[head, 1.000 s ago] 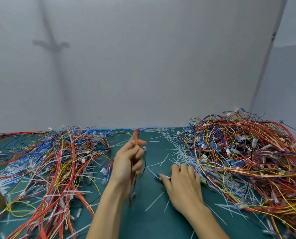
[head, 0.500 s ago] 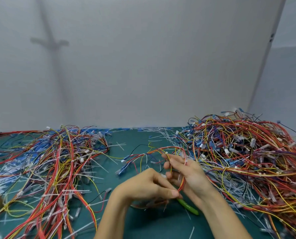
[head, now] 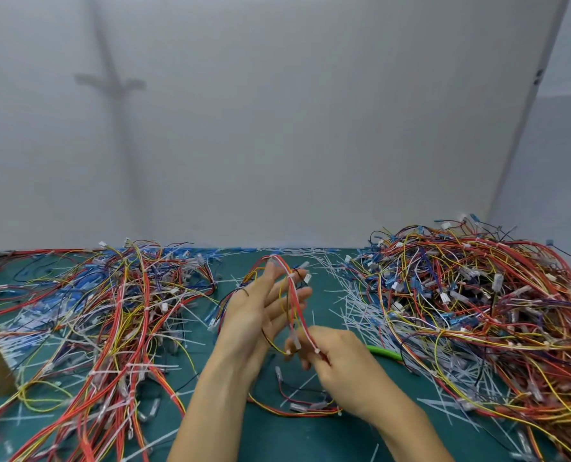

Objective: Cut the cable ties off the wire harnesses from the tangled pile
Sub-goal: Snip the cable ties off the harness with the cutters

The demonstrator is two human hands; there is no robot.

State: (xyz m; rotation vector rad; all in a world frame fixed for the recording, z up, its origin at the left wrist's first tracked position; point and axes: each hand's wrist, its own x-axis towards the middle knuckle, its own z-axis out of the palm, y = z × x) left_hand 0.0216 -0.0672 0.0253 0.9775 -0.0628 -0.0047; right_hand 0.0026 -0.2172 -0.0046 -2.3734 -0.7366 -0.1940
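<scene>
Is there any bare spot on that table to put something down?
Barely. The clearest green mat lies between the person's forearms at the near edge; a narrow strip lies between the held harness and the cut ties. The left pile and right pile are packed.

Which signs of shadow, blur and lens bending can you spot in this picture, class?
Head view: a soft cross-shaped shadow lies on the wall. Head view: the right hand, pinching the wires, is smeared by motion; the left hand is sharper. Head view: the wall corner at right leans, a wide-angle bend. Light is even, no glare.
</scene>
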